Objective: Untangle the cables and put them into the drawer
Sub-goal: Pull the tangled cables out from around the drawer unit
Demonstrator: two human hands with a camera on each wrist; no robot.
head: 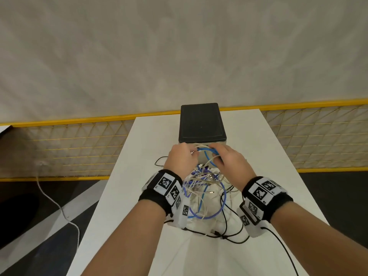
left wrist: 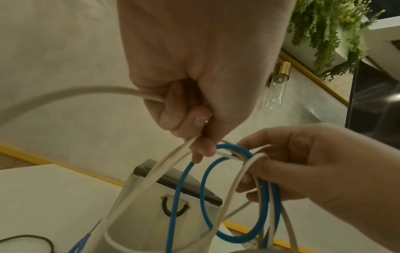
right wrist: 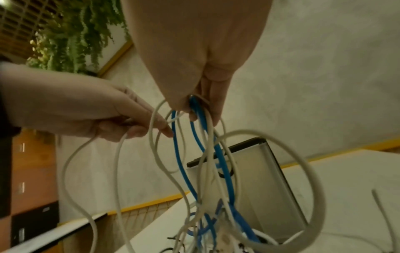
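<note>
A small drawer box (head: 201, 124) with a black top stands at the far end of the white table (head: 147, 176). Its white front with a black loop handle (left wrist: 175, 208) faces me and looks closed. In front of it lies a tangle of blue, white and black cables (head: 205, 196), part of it lifted by both hands. My left hand (head: 185, 154) grips a white cable (left wrist: 86, 92) in its curled fingers. Close beside it, my right hand (head: 223, 156) pinches a bunch of blue cable (left wrist: 236, 149) and white strands, whose loops hang down to the heap.
Thin black cables (head: 229, 226) trail over the near table between my wrists. A yellow mesh fence (head: 79, 148) runs behind the table, and a white cord (head: 59, 206) lies on the floor to the left. Bare tabletop lies either side of the box.
</note>
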